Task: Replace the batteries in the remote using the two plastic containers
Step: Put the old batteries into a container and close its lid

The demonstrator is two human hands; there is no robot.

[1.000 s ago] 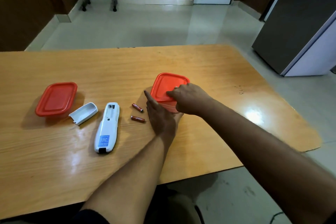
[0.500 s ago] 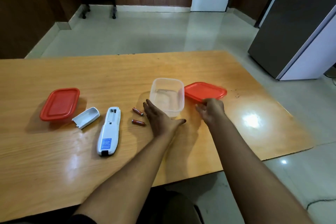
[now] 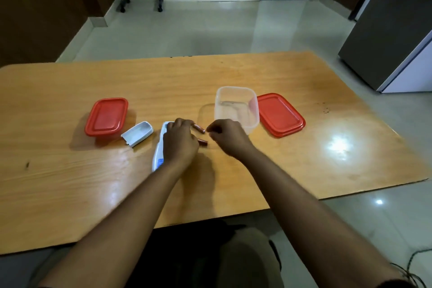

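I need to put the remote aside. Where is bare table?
Free: the wooden table right of the loose red lid, and the near-left part before the closed red-lidded container. Crowded: between that container and the open clear container.

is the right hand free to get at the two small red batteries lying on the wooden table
Probably yes: the right hand hovers just right of the two small red batteries, with bare table between. The left hand partly covers the nearer battery.
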